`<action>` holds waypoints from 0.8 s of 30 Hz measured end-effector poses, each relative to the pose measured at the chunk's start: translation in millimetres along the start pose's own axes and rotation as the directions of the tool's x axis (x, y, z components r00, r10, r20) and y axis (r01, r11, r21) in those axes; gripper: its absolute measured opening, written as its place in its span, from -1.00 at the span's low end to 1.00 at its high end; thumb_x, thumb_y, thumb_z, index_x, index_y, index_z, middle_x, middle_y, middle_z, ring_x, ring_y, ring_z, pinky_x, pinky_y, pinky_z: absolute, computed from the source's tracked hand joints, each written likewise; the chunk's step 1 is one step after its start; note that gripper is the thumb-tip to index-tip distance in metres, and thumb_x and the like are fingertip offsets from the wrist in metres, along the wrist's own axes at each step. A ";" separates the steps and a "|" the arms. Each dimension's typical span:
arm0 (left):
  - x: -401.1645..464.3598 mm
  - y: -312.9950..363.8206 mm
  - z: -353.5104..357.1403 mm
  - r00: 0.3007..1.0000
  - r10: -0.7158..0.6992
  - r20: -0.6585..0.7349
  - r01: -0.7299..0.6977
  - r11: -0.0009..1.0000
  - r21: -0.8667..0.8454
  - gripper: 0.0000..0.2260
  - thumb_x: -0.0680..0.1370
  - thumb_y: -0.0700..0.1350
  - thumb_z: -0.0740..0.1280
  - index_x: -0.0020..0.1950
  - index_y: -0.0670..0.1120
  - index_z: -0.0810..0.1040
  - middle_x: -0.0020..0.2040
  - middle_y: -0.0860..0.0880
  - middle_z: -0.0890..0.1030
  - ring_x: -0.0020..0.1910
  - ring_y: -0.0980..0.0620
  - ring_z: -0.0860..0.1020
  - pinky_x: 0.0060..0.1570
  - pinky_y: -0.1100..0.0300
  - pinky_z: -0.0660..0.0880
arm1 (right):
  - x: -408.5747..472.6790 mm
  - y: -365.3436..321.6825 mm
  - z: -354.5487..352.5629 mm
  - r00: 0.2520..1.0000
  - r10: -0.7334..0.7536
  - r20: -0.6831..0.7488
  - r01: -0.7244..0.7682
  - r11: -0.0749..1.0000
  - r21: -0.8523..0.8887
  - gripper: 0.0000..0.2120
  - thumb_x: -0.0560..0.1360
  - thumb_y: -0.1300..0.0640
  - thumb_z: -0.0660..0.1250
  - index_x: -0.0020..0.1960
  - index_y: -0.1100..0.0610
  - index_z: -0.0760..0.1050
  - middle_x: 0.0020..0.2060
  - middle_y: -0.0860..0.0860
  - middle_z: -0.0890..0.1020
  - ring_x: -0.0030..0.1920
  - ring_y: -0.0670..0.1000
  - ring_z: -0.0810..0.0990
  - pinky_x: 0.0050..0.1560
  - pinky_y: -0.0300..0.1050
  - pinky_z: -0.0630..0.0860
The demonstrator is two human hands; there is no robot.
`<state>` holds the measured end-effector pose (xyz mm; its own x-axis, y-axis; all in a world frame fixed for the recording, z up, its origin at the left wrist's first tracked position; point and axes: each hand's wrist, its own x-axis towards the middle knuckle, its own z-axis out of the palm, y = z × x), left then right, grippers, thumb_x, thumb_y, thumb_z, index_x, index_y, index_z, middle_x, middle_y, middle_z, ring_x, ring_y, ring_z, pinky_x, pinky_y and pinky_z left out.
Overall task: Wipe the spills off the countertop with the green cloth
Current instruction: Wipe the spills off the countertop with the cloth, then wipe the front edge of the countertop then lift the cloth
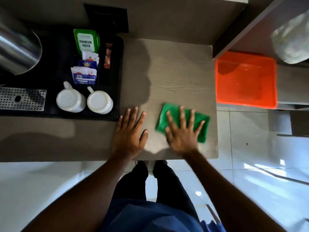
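A folded green cloth (203, 122) lies flat on the grey wood-grain countertop (175, 72), near its front right corner. My right hand (182, 131) presses down on the cloth with fingers spread, covering its left and middle part; the hand looks a little blurred. My left hand (129, 131) rests palm down on the bare countertop just left of the cloth, fingers apart, holding nothing. I cannot make out any spill on the surface.
A black tray (117, 81) at left holds two upturned white mugs (71, 99), tea sachets (86, 41), a steel kettle (18, 47) and a perforated drip plate (21, 98). An orange bin (245, 79) stands beyond the counter's right edge. White floor tiles lie below.
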<state>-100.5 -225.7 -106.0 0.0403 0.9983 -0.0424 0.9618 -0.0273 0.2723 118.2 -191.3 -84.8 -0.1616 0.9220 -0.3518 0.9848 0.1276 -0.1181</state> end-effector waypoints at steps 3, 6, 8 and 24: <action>0.4 -2.6 2.6 1.000 0.010 0.006 -0.010 1.000 0.024 -0.37 0.60 0.16 0.20 0.65 0.04 0.20 0.68 -0.11 0.19 0.67 -0.16 0.13 0.59 -0.16 0.09 | -72.7 32.5 23.0 0.951 -0.298 0.077 0.304 0.948 -0.096 -0.46 0.64 -0.31 -0.08 0.60 -0.32 -0.01 0.68 0.01 0.01 0.63 0.32 -0.09 0.38 0.71 -0.03; -0.8 -0.9 3.2 1.000 0.002 0.006 -0.002 1.000 0.031 -0.37 0.60 0.15 0.18 0.66 0.04 0.18 0.68 -0.13 0.19 0.66 -0.17 0.13 0.60 -0.18 0.11 | -43.4 81.2 6.6 0.919 -0.387 0.079 0.395 0.908 -0.140 -0.46 0.63 -0.31 -0.05 0.58 -0.38 -0.07 0.66 -0.02 0.06 0.62 0.33 0.01 0.31 0.71 0.12; 1.2 0.2 2.9 0.999 -0.001 0.033 0.000 0.999 0.036 -0.37 0.60 0.15 0.15 0.66 0.04 0.16 0.69 -0.14 0.17 0.67 -0.18 0.10 0.60 -0.21 0.11 | 20.4 82.2 -12.8 0.959 -0.283 0.017 0.282 0.950 -0.135 -0.44 0.60 -0.31 -0.08 0.57 -0.36 -0.14 0.67 -0.02 0.02 0.62 0.34 -0.01 0.33 0.74 0.04; 1.9 4.3 -8.8 0.995 -0.004 0.097 -0.002 0.998 0.065 -0.41 0.62 0.15 0.11 0.65 0.01 0.22 0.67 -0.17 0.23 0.64 -0.23 0.19 0.57 -0.21 0.15 | -70.4 35.7 17.7 0.961 -0.276 0.013 0.274 0.950 -0.146 -0.16 0.46 -0.43 0.27 0.62 -0.24 0.02 0.67 0.04 0.08 0.62 0.36 -0.01 0.39 0.69 -0.03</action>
<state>-98.7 -223.5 -96.4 0.0624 0.9887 -0.1361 0.9774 -0.0329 0.2090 163.7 -258.1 -80.8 -0.4275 0.8462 -0.3180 0.9010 0.4277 -0.0732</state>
